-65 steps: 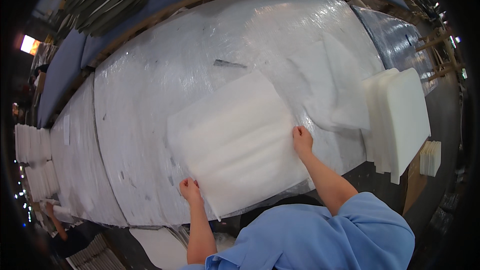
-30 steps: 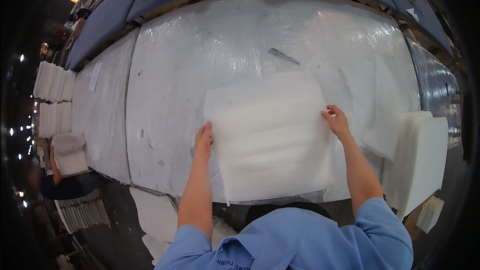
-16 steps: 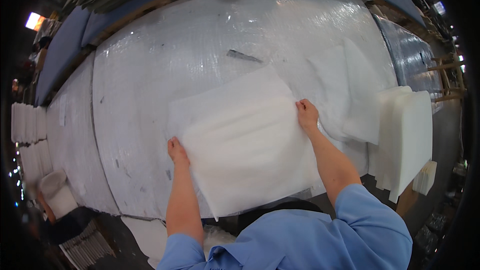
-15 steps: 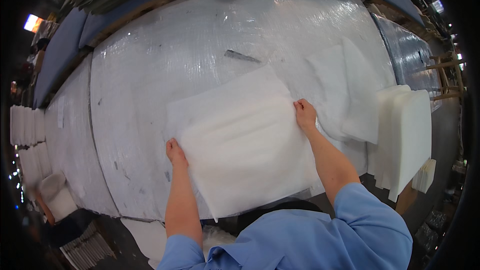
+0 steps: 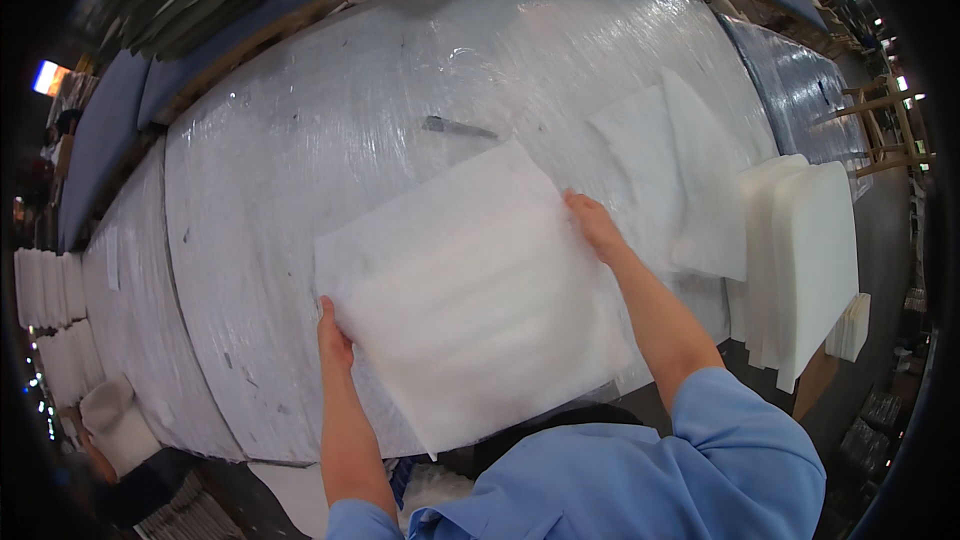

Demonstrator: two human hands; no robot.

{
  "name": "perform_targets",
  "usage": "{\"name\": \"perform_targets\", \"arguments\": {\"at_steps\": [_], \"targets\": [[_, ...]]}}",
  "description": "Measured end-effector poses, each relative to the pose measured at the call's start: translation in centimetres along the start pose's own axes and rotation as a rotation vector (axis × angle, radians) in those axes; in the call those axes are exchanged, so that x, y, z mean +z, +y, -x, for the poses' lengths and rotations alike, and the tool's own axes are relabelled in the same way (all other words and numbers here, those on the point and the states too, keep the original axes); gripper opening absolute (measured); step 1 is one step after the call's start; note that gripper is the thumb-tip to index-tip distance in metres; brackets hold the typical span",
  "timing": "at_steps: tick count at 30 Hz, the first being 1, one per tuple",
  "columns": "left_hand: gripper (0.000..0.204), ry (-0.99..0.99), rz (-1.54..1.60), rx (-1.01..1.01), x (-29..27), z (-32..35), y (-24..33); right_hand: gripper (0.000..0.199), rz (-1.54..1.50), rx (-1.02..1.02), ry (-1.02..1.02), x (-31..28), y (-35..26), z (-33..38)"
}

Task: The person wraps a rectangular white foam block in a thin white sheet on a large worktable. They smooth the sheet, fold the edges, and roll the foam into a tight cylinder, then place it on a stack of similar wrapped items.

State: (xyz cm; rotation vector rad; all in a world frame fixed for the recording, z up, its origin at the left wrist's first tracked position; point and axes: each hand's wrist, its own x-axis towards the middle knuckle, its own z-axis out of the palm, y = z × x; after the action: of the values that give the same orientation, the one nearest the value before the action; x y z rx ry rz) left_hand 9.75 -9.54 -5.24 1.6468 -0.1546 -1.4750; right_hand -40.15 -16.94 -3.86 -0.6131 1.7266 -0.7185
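1. Head view: the white sheet [image 5: 480,310] lies on the plastic-covered table [image 5: 240,210], between the left hand [image 5: 335,338] and the right hand [image 5: 594,224].
2. Both reach forward, fingers loosely curled at its side edges; whether either pinches it, I can't tell.

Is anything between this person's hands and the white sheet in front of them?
Nothing visible is. The left hand is at the left edge of the white sheet, the right hand at its right edge; the grey strip lies beyond its far edge.
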Motion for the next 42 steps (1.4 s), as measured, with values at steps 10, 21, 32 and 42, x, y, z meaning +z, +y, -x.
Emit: {"name": "perform_targets", "arguments": {"at_steps": [10, 21, 32, 42], "targets": [[0.035, 0.221, -0.376, 0.495, 1.9, -2.5, 0.0, 0.032, 0.362, -0.41, 0.357, 2.2, 0.6, -2.6], [0.042, 0.274, -0.529, 0.458, 1.6, -4.5, -2.3, 0.037, 0.717, -0.38, 0.246, 2.6, 2.2, -4.6], [0.033, 0.434, -0.366, 0.536, 0.6, -1.7, -0.5, 0.031, 0.541, -0.402, 0.296, 0.1, -1.5, -2.8], [0.039, 0.216, -0.519, 0.325, -1.2, 8.9, -6.2, 0.038, 0.624, -0.758, 0.404, 2.4, 6.6, 7.6]]}}
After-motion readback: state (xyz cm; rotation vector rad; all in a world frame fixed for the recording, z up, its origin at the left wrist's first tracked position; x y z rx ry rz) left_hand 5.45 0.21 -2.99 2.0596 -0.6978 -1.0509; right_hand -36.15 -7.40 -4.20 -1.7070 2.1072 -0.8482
